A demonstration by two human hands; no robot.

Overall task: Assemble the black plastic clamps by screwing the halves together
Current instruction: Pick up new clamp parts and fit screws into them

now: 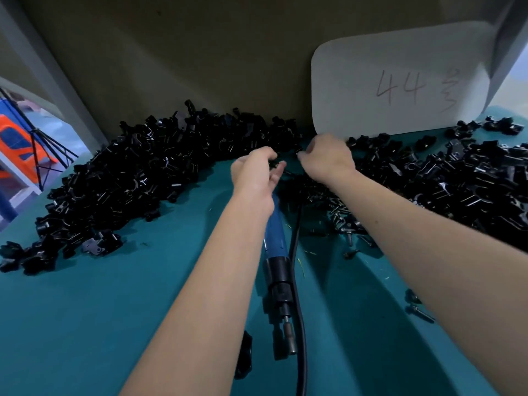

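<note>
A big heap of black plastic clamp halves point(137, 178) curves across the back left of the teal table point(100, 324). A second heap point(463, 178) fills the right side. Both hands reach to the far middle where the heaps meet. My left hand point(254, 175) has its fingers curled around a small black part, which is mostly hidden. My right hand point(328, 158) is curled knuckles-up and pinches something small and dark at its fingertips. Dark screws point(340, 218) lie scattered under my right forearm. A blue electric screwdriver point(277, 252) lies on the table between my arms, bit pointing toward me.
The screwdriver's black cable point(298, 310) runs along its right side toward me. A white card marked "44" point(400, 81) leans on the back wall. A lone black part point(244, 355) lies near my left elbow, and loose screws point(420, 311) at the right.
</note>
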